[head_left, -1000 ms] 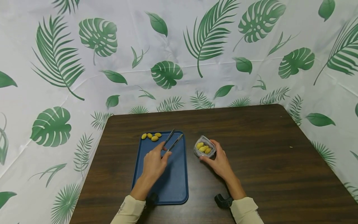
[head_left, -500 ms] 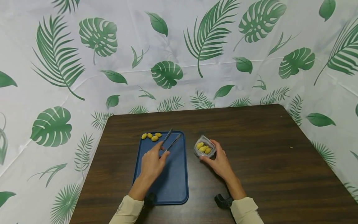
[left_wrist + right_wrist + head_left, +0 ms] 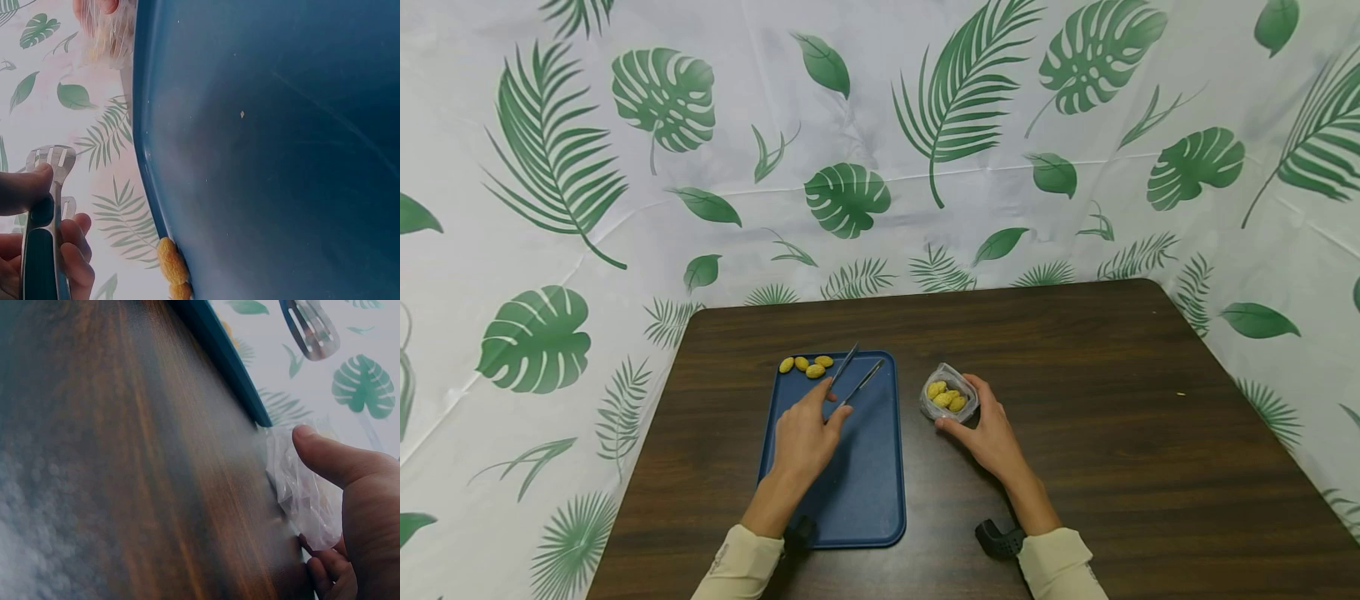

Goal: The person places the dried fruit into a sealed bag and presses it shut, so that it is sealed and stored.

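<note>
My left hand holds metal tongs above the blue tray. In the left wrist view the thumb and fingers grip the dark handle, below slotted metal heads. The tongs' two arms stand apart with nothing between them. Several yellow, oval, rough-skinned pieces lie at the tray's far left corner. To the right of the tray, my right hand steadies a small clear plastic bag, thumb on the near side and fingers around the far side. Several similar yellow pieces sit inside it.
The dark wooden table extends far to the right of the bag. A small yellowish crumb lies there, and another crumb is on the tray. Behind the table hangs a white leaf-print cloth.
My left hand has drifted slightly left with the tongs, toward the yellow pieces on the tray. The tongs remain spread. My right hand and the bag have not moved.
</note>
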A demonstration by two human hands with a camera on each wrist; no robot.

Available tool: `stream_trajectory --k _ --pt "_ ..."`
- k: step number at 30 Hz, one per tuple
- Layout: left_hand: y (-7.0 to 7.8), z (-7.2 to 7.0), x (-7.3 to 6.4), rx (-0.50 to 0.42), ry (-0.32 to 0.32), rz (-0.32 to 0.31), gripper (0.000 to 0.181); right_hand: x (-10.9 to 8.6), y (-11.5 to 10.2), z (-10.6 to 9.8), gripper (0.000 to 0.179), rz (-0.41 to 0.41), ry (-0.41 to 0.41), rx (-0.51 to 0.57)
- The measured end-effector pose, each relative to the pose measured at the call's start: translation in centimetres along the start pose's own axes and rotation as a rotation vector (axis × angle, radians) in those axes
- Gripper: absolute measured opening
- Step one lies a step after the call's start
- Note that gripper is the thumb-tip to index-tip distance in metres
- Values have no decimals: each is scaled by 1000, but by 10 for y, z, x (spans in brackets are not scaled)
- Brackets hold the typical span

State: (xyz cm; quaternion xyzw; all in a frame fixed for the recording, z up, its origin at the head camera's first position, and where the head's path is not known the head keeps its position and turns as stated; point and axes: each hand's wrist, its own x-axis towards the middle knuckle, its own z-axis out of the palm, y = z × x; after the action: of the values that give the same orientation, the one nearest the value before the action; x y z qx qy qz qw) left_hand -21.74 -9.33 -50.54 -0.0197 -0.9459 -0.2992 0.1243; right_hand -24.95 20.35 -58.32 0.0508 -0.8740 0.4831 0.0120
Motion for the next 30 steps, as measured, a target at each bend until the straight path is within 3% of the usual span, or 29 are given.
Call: stream_trajectory --k 30 --pt "-10 -4 0 35 9 -35 58 1 2 0 91 -25 4 10"
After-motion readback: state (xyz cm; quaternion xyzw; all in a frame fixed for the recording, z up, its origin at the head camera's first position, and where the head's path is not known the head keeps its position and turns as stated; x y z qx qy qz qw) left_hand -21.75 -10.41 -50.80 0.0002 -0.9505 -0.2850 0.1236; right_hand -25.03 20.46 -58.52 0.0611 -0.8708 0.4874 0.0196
